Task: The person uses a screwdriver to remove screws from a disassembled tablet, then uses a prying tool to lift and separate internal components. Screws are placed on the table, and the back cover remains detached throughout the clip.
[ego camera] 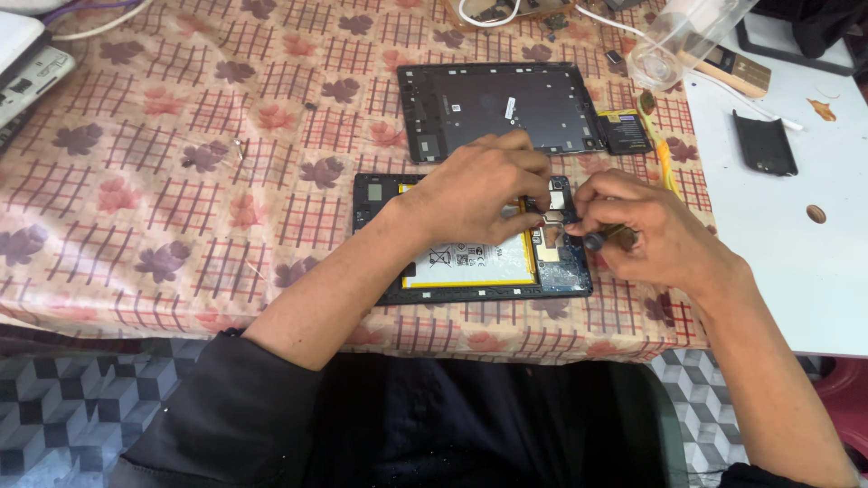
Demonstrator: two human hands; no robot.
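A: What do we have under our hands?

B: An opened tablet (470,262) lies flat on the flowered cloth (181,181), near the table's front edge. Its long axis runs from nine o'clock to three o'clock. The white battery (470,260) fills the middle, and the circuit board (561,244) sits at the three o'clock end.

A: And our hands?

B: Our left hand (475,194) comes in from seven o'clock and rests over the tablet's upper half, fingertips pinched narrowly at the board. We cannot tell what they pinch, if anything. Our right hand (637,230) comes in from four o'clock, fingers curled tightly round a dark-handled tool (604,238) whose tip points towards nine o'clock, onto the board.

A: What lies around it?

B: At twelve o'clock, just beyond the tablet, lies the back cover (502,108), long axis parallel. At its three o'clock end is a small black part (626,131) with a yellow edge. At two o'clock a clear cup (674,45) lies tilted, and a black cover (764,143) rests on the white board (787,262).

A: Any open room?

B: Bare cloth stretches widely towards nine and ten o'clock. At six o'clock the table edge is close.
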